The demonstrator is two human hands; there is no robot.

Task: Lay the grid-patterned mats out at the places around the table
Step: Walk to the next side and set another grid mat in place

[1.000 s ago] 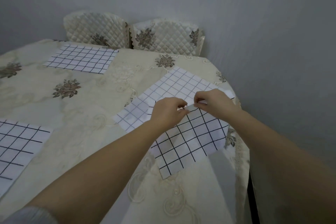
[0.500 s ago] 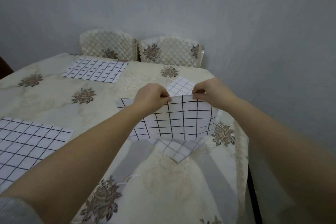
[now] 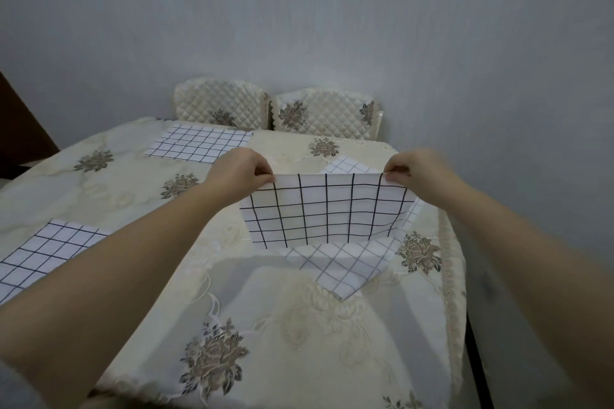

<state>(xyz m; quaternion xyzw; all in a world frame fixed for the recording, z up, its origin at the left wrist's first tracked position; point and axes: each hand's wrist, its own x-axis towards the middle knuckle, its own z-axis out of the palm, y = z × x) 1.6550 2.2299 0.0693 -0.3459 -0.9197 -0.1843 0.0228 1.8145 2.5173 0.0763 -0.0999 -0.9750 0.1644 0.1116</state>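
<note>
**Two hands holding a grid-patterned mat above the surface**

At the near left, a white rectangular cloth mat with a black grid, the near-left mat point(image 3: 50, 252), lies flat on the surface point(image 3: 299, 325). The surface is covered by a cream cloth with brown flower motifs. A second mat of the same pattern, the far mat point(image 3: 199, 144), lies flat at the far edge, just in front of the left chair back point(image 3: 219, 106), which wears a cream quilted cover.

The left hand point(image 3: 242, 169) has its fingers curled and pinches the upper left corner of a third mat, the held mat point(image 3: 325, 209). This mat hangs from its top edge, which is stretched level between the two hands, and its grid faces the camera.

Behind it stands the right chair back point(image 3: 325, 113), quilted like the first and touching it. Beneath the held mat a fourth one, the lower mat point(image 3: 345, 271), lies on the surface, turned so that one corner points towards the camera. Another of its corners shows above the held mat's top edge, and its middle is hidden. Whether the hanging edge touches it cannot be told.

The right hand point(image 3: 415, 173), fingers likewise curled, pinches the upper right corner of the held mat. A plain grey wall point(image 3: 498, 76) lies beyond the surface's right edge.
</note>
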